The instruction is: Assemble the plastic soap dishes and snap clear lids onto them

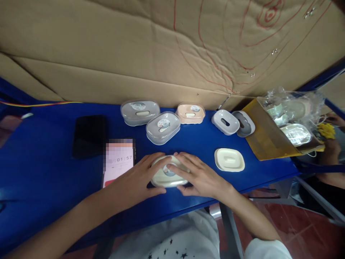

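A cream soap box (169, 180) with a clear lid and a round sticker sits on the blue table, close to its front edge. My left hand (147, 176) wraps its left side, fingers over the lid and thumb at the front. From the right, my right hand (195, 174) grips the same box, its fingertips resting on the lid near the sticker. Off to the right lies a loose cream soap tray (229, 163) with a raised bar in its middle. Behind my hands stand a grey lidded soap box (163, 133), another grey one (140, 117) and a peach one (185, 117).
A grey soap tray (222, 126) leans by a grey base (248, 124) beside a cardboard box (258, 147) of plastic-wrapped pieces. Left of my hands lie a phone (118, 162) showing a timer and a black flat object (88, 135). Another person's arm (332, 154) shows at far right.
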Tool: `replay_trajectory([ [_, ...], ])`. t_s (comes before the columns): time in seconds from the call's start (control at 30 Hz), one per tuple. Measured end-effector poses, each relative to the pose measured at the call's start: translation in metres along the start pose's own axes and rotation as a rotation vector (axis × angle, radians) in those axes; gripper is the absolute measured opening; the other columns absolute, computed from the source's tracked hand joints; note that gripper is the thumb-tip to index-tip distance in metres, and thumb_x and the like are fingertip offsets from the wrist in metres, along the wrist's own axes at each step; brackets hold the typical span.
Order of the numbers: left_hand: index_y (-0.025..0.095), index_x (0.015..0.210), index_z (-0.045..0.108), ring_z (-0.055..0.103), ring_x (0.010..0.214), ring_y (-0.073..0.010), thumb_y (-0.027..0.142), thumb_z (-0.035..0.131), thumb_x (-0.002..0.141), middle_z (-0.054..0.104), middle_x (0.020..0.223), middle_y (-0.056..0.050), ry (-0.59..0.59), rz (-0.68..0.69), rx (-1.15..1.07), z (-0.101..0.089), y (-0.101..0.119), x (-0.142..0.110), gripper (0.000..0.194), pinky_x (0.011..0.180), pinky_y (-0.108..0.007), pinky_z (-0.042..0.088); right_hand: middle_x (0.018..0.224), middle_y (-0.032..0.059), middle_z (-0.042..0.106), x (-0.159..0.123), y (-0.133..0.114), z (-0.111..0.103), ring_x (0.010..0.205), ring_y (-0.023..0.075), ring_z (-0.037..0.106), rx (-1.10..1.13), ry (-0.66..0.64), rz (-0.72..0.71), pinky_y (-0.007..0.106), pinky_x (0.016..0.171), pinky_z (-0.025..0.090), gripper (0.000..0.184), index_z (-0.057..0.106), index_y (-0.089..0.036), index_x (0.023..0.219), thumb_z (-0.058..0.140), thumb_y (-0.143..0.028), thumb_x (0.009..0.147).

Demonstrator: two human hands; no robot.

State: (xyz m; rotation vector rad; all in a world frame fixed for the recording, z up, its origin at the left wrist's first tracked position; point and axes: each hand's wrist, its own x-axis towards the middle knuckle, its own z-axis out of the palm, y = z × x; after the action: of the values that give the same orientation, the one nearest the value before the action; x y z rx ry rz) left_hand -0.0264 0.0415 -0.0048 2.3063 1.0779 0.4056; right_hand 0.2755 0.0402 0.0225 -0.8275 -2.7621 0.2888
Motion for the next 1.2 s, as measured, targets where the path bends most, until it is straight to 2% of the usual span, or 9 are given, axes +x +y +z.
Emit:
replay_trajectory([
  [0.17,0.037,0.172,0.036,0.056,0.153,-0.0383,0.034,0.084,0.096,0.050,0.170,-0.014,-0.003,-0.003,-0.038,-0.002,0.004,0.001,0.090,0.124,-0.057,0.053,0.175,0.0242,0.046,0.001,-0.002,0.000,0.164,0.0396,0.044,-0.016,0.032,-0.016,0.059,0.130,0.046,0.066,0.052,-0.017,0.168,0.069,-0.036,0.107],
  [0.37,0.037,0.174,0.032,0.052,0.157,-0.0397,0.041,0.080,0.101,0.049,0.172,-0.014,-0.029,0.019,-0.072,-0.005,0.005,0.000,0.088,0.125,-0.059,0.052,0.175,0.0177,0.048,0.000,-0.003,0.005,0.160,0.0392,0.047,-0.017,0.007,0.046,0.061,0.126,0.050,0.070,0.050,-0.027,0.170,0.071,-0.041,0.105],
  [0.47,0.042,0.178,0.022,0.046,0.163,-0.0377,0.043,0.069,0.109,0.038,0.181,-0.012,-0.039,0.076,-0.062,-0.004,0.002,-0.003,0.083,0.125,-0.057,0.052,0.169,0.0186,0.054,-0.002,-0.001,0.009,0.155,0.0404,0.051,-0.006,0.034,0.042,0.062,0.124,0.051,0.069,0.055,-0.025,0.167,0.072,-0.053,0.105],
  [0.57,0.044,0.180,0.017,0.045,0.164,-0.0364,0.043,0.062,0.113,0.032,0.185,-0.010,-0.015,0.112,-0.035,-0.001,-0.001,-0.005,0.080,0.125,-0.055,0.053,0.170,0.0178,0.053,-0.005,0.003,0.011,0.155,0.0385,0.050,0.021,0.023,0.041,0.061,0.126,0.049,0.073,0.055,-0.026,0.167,0.071,-0.061,0.105],
  [0.7,0.042,0.179,0.025,0.050,0.160,-0.0372,0.043,0.069,0.109,0.042,0.179,-0.011,0.012,0.088,-0.005,0.003,-0.002,-0.004,0.083,0.125,-0.057,0.052,0.174,0.0176,0.050,-0.006,0.005,0.013,0.162,0.0359,0.044,0.076,0.006,0.048,0.060,0.129,0.047,0.068,0.053,-0.025,0.167,0.069,-0.055,0.108],
  [0.87,0.040,0.178,0.023,0.053,0.157,-0.0366,0.040,0.079,0.101,0.046,0.177,-0.012,-0.007,0.027,-0.041,0.000,0.003,0.001,0.096,0.125,-0.055,0.052,0.172,0.0165,0.052,-0.007,0.008,0.008,0.162,0.0339,0.046,0.182,0.098,0.049,0.058,0.128,0.048,0.066,0.056,-0.026,0.165,0.074,-0.049,0.106],
  [1.0,0.037,0.178,0.023,0.058,0.154,-0.0362,0.040,0.079,0.100,0.048,0.176,-0.012,0.017,-0.014,-0.074,-0.005,0.008,0.005,0.097,0.123,-0.052,0.054,0.173,0.0139,0.052,-0.012,0.018,-0.002,0.161,0.0345,0.048,0.242,0.121,0.125,0.061,0.130,0.047,0.069,0.055,-0.031,0.166,0.077,-0.045,0.103],
  [1.1,0.037,0.178,0.024,0.056,0.156,-0.0375,0.037,0.078,0.099,0.047,0.177,-0.012,0.025,-0.023,-0.062,-0.005,0.010,0.004,0.096,0.123,-0.053,0.054,0.172,0.0119,0.053,-0.016,0.031,-0.008,0.161,0.0358,0.049,0.237,0.135,0.235,0.065,0.130,0.045,0.067,0.053,-0.035,0.167,0.076,-0.046,0.104],
  [1.2,0.036,0.175,0.035,0.054,0.157,-0.0386,0.036,0.080,0.097,0.047,0.176,-0.012,0.029,-0.014,-0.027,-0.001,0.009,0.002,0.089,0.125,-0.055,0.052,0.172,0.0133,0.052,-0.020,0.046,-0.011,0.160,0.0365,0.048,0.194,0.157,0.372,0.066,0.130,0.044,0.066,0.051,-0.036,0.168,0.072,-0.050,0.107],
])
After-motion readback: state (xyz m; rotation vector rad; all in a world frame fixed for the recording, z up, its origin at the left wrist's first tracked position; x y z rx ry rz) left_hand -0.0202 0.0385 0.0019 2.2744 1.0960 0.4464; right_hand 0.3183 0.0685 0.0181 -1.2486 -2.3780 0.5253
